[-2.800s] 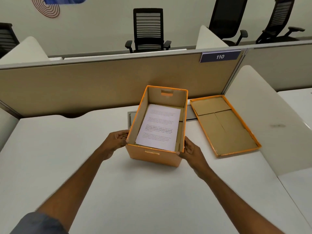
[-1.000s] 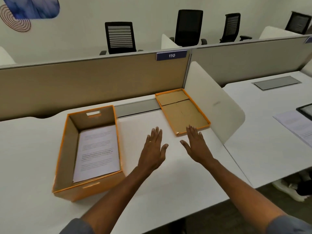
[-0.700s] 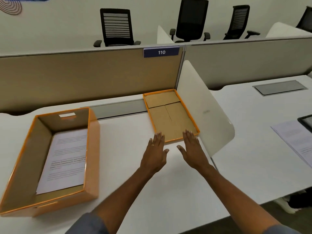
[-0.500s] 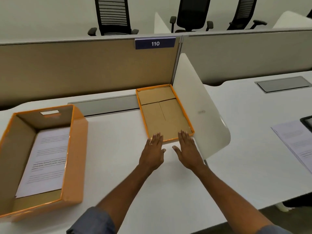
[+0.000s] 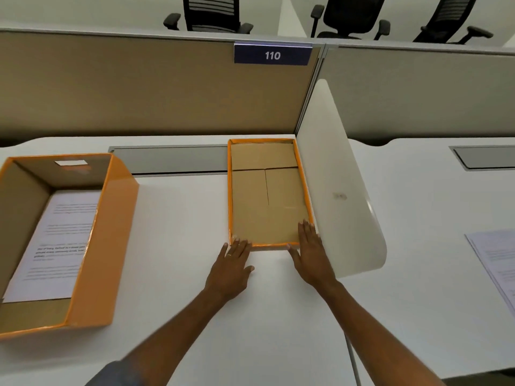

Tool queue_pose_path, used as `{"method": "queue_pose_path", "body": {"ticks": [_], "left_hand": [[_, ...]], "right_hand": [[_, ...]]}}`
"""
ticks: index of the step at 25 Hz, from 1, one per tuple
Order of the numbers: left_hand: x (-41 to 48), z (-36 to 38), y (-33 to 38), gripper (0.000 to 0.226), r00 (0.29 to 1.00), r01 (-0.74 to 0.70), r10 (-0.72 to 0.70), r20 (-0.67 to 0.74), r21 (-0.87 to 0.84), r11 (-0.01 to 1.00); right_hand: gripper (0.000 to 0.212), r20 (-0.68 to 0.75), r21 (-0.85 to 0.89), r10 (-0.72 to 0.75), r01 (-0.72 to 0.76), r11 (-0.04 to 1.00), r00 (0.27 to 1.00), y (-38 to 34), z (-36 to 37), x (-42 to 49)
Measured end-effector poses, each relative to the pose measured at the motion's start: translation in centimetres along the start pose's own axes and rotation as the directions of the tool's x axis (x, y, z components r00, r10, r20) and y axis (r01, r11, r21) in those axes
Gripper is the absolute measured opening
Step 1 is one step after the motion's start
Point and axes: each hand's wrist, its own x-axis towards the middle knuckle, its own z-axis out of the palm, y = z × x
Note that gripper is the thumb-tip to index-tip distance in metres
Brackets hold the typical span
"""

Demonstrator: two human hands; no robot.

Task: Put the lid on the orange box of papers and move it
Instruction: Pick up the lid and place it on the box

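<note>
Presently two containers stand on the white desk (image 5: 172, 274). At the left, the orange box (image 5: 111, 246) is open at the top; its brown cardboard interior holds a stack of printed papers (image 5: 60, 238) lying flat on the bottom, and a handle slot is cut in its far wall. Well apart from it, to the right, the orange lid (image 5: 267, 196) lies upside down, brown inner face up, orange rim showing all round; it holds nothing. Its right long edge sits just beside the white curved divider (image 5: 340, 174), and its far end lies next to the grey cable tray cover (image 5: 170, 160) at the back of the desk, below the partition bearing the plate numbered 110 (image 5: 272, 54).

Both hands are at the near end of the lid. The left hand (image 5: 231, 270) lies flat, fingers extended, its fingertips touching the near left corner of the rim; a ring shows on one finger. The right hand (image 5: 312, 254) is likewise flat and extended, its fingers over the near right corner. Neither hand has closed on the lid; both are spread and grasp nothing
</note>
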Motion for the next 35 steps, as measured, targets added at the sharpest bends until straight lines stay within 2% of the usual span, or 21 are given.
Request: {"method": "queue_pose_path", "body": {"ticks": [4,6,7,9,11,14,16,18,22,28,32,35], "left_hand": [[-3.5,-0.4,-2.4,0.07,0.997,-0.044,0.034,-0.067,-0.156,0.987],[-3.0,-1.2,-2.8,0.072,0.992,0.013,-0.05,-0.117,-0.299,0.954],[-2.2,-1.8,-2.8,0.074,0.985,0.083,-0.136,-0.11,-0.392,0.916],[-0.2,-3.1,-2.7,0.076,0.953,0.245,-0.304,-0.005,-0.579,0.778],[1.1,-3.7,-2.5,0.079,0.923,0.326,-0.378,0.074,-0.674,0.663],[1.1,-3.4,-2.1,0.088,0.911,0.352,-0.404,0.083,-0.667,0.657],[0.5,-3.1,-2.2,0.092,0.91,0.334,-0.409,0.064,-0.698,0.633],[-0.3,-3.2,-2.4,0.096,0.921,0.282,-0.39,0.016,-0.718,0.636],[-2.2,-4.1,-2.9,0.095,0.918,0.187,-0.378,-0.122,-0.707,0.682],[-4.9,-6.6,-4.7,0.095,0.898,0.119,-0.378,-0.223,-0.706,0.699],[-7.6,-8.6,-6.3,0.094,0.891,0.061,-0.363,-0.272,-0.72,0.691],[-10.2,-10.3,-7.9,0.091,0.896,0.006,-0.318,-0.31,-0.708,0.706]], "right_hand": [[0.078,0.041,0.168,0.116,-0.121,0.978,0.992,-0.2,0.4,0.6],[0.079,0.085,0.279,0.216,-0.231,0.932,0.973,-0.8,0.6,0.7],[0.078,0.105,0.329,0.262,-0.282,0.901,0.959,-1.2,0.7,0.9],[0.076,0.121,0.401,0.318,-0.34,0.851,0.94,-1.8,0.6,1.1],[0.074,0.119,0.477,0.332,-0.347,0.808,0.936,-2.2,0.3,1.2],[0.076,0.15,0.577,0.324,-0.349,0.739,0.934,-2.4,-0.1,1.0],[0.075,0.164,0.588,0.313,-0.347,0.73,0.936,-2.2,-0.4,0.7],[0.069,0.167,0.587,0.263,-0.31,0.748,0.95,-2.0,-0.8,0.6],[0.069,0.186,0.617,0.159,-0.242,0.749,0.969,-3.1,-1.6,-0.2],[0.064,0.138,0.743,0.019,-0.116,0.659,0.99,-5.9,-2.7,-2.3],[0.056,0.094,0.872,0.01,-0.087,0.482,0.996,-9.2,-3.2,-4.1],[0.061,0.088,0.972,0.1,-0.108,0.207,0.991,-12.0,-3.6,-5.4]]}}
